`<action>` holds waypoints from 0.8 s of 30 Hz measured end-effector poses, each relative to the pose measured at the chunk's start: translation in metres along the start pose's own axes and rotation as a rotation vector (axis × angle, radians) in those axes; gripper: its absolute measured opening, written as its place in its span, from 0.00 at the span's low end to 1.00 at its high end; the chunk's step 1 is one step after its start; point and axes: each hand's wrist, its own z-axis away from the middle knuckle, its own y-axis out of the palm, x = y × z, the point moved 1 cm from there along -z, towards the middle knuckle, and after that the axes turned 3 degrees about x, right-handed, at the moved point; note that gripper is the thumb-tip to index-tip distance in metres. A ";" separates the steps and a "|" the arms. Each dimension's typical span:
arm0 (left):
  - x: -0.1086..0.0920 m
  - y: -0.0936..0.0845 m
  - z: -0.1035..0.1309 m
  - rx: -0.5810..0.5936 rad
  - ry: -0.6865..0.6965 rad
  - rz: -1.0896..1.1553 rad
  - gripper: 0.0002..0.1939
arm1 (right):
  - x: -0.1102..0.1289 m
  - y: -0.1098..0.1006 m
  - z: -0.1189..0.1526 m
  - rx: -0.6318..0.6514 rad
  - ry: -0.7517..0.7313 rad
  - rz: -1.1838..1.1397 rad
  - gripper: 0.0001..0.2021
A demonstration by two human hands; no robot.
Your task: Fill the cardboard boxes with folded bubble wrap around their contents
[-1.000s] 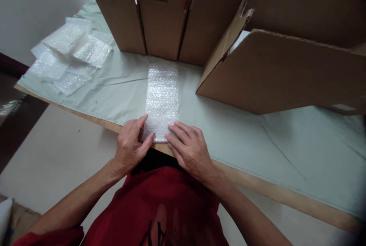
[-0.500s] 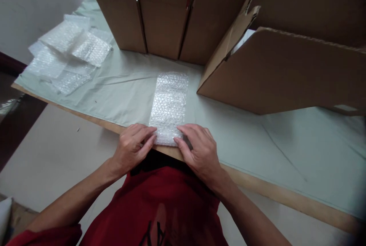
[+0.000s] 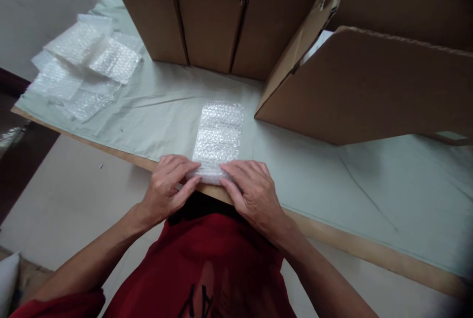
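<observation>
A strip of clear bubble wrap (image 3: pixel 219 133) lies flat on the green cloth, its near end folded or rolled at the table's front edge. My left hand (image 3: pixel 172 182) pinches the left side of that near end between thumb and fingers. On the right side, my right hand (image 3: pixel 249 187) grips the same folded end in the same way. Both thumbs are on the near side, with the fingertips on top. Whether anything is inside the fold cannot be made out.
Several bubble wrap pieces (image 3: pixel 79 64) are piled at the table's left end. Tall cardboard holders (image 3: pixel 210 22) stand along the back, and a large angled one (image 3: pixel 354 91) stands at the right. The wooden table edge (image 3: pixel 332 234) runs in front of me.
The near end of the bubble wrap is folded over further, and the flat part is shorter. My right hand has shifted slightly left. The view has tilted slightly.
</observation>
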 end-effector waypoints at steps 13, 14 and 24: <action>0.003 -0.014 -0.013 0.085 0.051 0.091 0.10 | -0.007 -0.004 -0.013 0.052 -0.018 -0.090 0.08; 0.005 -0.012 -0.016 0.086 0.039 0.090 0.09 | -0.007 -0.005 -0.012 0.034 -0.013 -0.056 0.08; 0.013 -0.005 -0.035 0.000 -0.043 -0.018 0.11 | -0.009 -0.003 -0.019 0.034 -0.078 0.131 0.10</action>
